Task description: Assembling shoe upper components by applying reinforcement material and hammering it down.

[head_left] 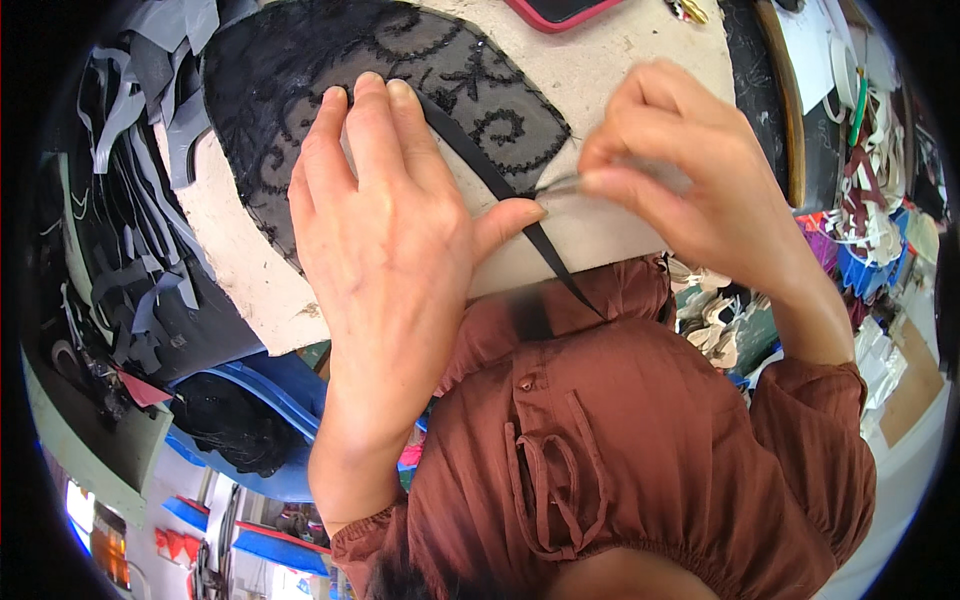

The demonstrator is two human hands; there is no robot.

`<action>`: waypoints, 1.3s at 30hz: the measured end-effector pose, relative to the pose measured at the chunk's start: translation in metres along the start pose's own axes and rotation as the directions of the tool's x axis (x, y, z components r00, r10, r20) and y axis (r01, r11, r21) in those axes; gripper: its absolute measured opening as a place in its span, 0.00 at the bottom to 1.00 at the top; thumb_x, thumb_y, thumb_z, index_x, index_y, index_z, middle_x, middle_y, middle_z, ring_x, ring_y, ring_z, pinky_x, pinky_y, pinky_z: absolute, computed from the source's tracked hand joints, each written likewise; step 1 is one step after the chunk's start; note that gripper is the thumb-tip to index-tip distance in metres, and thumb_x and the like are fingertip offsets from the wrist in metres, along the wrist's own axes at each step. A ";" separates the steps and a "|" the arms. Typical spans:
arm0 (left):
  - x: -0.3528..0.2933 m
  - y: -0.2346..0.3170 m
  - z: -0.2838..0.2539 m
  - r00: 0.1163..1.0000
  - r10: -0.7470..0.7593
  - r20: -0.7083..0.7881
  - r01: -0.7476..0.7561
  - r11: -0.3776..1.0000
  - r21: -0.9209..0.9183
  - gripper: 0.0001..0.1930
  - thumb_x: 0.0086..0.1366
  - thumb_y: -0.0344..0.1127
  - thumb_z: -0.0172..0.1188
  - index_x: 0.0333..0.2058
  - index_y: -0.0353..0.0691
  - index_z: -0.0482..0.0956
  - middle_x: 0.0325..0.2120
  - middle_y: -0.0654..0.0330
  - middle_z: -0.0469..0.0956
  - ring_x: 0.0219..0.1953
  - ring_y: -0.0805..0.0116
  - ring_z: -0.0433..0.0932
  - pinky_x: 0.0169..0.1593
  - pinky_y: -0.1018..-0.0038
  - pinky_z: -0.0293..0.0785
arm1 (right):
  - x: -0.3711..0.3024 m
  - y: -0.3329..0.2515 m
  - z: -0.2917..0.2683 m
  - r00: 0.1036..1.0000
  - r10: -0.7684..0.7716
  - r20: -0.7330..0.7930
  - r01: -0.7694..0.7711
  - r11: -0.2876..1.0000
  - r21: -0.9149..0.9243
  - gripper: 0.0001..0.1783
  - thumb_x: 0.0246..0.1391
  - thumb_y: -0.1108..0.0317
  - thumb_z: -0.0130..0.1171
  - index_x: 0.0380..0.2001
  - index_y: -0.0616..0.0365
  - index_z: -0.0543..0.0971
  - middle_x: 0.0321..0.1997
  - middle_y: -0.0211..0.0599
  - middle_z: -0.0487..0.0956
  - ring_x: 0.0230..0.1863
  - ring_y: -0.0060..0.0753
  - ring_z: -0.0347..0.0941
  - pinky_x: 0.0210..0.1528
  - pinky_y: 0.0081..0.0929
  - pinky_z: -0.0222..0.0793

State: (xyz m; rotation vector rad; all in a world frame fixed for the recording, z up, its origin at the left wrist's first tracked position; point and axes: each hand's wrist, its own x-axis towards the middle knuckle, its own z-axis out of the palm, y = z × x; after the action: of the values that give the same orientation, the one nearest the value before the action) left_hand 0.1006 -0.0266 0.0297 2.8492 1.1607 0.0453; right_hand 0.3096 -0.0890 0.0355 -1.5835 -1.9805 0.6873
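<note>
A black lace piece (330, 60) with curled embroidery lies on a pale board (620, 90). My left hand (385, 200) rests flat over its lower edge, fingers stretched out. A narrow black strip (468, 150) runs from under these fingertips, along the lace edge, past my left thumb and off the board's near edge. To the right, my right hand (690, 170) is closed in a pinch around a thin, greyish pointed tool (562, 186). Its tip is at the strip, close to my left thumb. Motion blurs the tool, so its exact kind is unclear.
Grey and black scrap strips (150, 260) hang at the left. A red-cased phone (560, 12) lies at the board's far edge. Below left stands a blue plastic chair or container (285, 410) with a black bundle. Pale and coloured scraps (870, 210) are heaped at the right.
</note>
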 end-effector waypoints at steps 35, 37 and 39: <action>0.000 0.001 -0.002 0.999 -0.040 0.038 0.040 0.999 -0.010 0.46 0.47 0.56 0.70 0.56 0.24 0.70 0.55 0.42 0.70 0.59 0.43 0.68 0.60 0.57 0.68 | -0.016 0.005 0.025 0.926 -0.373 0.059 0.370 0.867 -0.332 0.20 0.46 0.71 0.64 0.44 0.67 0.79 0.44 0.42 0.77 0.48 0.39 0.77 0.48 0.31 0.76; 0.000 0.003 -0.002 0.998 -0.047 0.037 0.047 0.999 0.001 0.46 0.47 0.56 0.70 0.56 0.23 0.70 0.55 0.42 0.70 0.59 0.42 0.68 0.60 0.57 0.68 | -0.021 0.002 0.028 0.927 -0.369 0.073 0.368 0.850 -0.378 0.22 0.47 0.71 0.63 0.48 0.68 0.79 0.47 0.43 0.78 0.51 0.39 0.76 0.51 0.31 0.76; 0.000 0.002 -0.002 0.998 -0.046 0.048 0.046 0.999 0.001 0.46 0.47 0.55 0.70 0.56 0.23 0.69 0.55 0.41 0.69 0.59 0.42 0.68 0.60 0.56 0.68 | -0.023 -0.001 0.031 0.949 -0.305 0.080 0.311 0.860 -0.406 0.23 0.45 0.70 0.60 0.48 0.65 0.81 0.52 0.43 0.79 0.57 0.43 0.75 0.55 0.35 0.74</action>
State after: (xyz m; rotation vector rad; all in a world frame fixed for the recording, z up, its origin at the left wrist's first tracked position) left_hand 0.1021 -0.0279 0.0318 2.8058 1.2161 -0.0250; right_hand 0.2932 -0.1137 0.0115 -1.4242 -2.4350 0.1515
